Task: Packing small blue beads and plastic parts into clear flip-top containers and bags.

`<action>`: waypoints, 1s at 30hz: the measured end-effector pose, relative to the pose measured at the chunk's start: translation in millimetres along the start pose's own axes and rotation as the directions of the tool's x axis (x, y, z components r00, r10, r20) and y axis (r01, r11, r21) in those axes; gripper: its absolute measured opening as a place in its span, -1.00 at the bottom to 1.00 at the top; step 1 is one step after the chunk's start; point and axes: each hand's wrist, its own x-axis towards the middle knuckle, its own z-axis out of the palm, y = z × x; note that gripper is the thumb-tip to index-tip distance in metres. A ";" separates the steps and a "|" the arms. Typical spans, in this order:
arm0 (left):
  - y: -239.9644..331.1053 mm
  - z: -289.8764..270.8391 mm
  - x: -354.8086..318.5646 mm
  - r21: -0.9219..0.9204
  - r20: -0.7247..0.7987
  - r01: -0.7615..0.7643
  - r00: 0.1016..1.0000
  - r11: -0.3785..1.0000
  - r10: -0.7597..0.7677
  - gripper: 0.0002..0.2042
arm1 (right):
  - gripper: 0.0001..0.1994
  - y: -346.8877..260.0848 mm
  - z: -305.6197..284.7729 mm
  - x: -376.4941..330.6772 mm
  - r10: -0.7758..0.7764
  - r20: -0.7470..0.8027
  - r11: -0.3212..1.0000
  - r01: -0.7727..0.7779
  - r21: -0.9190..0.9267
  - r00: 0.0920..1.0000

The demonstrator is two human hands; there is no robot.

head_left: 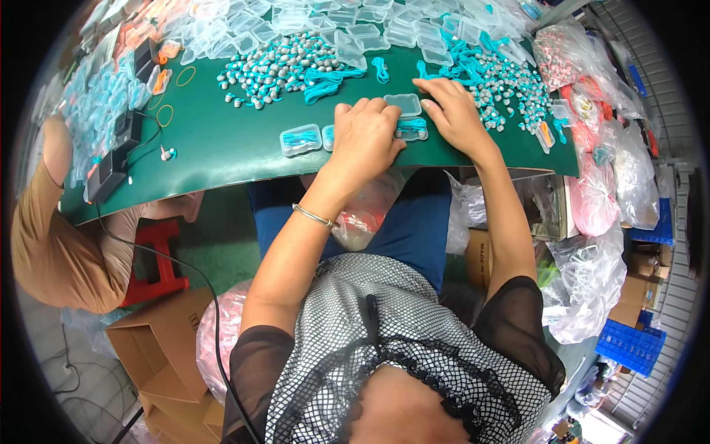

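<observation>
My left hand (367,137) is curled knuckles-up over a row of small clear plastic cases, its fingertips hidden beneath it. On its left lies a closed case (300,140) with a bundle of teal cord inside; a second case (328,137) is partly covered by the hand. Just to its right sits an open case holding teal cord (411,128), with its clear lid (403,104) folded back. My right hand (455,115) rests beside this lid, fingers stretched and thumb apart, nothing visible in its grasp. Its fingertips come close to loose teal cord (423,72).
Heaps of grey-and-teal earplugs (274,70) and corded ones (510,89) lie on the green table (214,140). Empty clear cases (366,31) pile along the back. At left are black boxes (107,174), rubber bands (165,115) and another person's arm (55,148). Plastic bags (592,185) crowd the right.
</observation>
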 end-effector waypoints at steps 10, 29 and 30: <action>-2.5 7.3 -2.2 0.010 -0.102 -0.136 0.985 0.991 0.136 -0.53 | -0.72 -10.1 -14.9 -11.7 -0.059 0.167 0.959 0.009 0.285 0.984; -25.5 -5.6 -18.2 0.190 -0.145 -0.212 0.960 0.959 0.241 -0.78 | -0.87 31.5 1.9 36.2 -0.013 -0.131 1.000 0.011 -0.009 0.991; -26.6 -6.8 -22.2 0.236 -0.154 -0.188 0.961 0.953 0.228 -0.72 | -0.88 46.1 4.9 38.7 -0.006 -0.296 0.962 -0.075 -0.261 0.955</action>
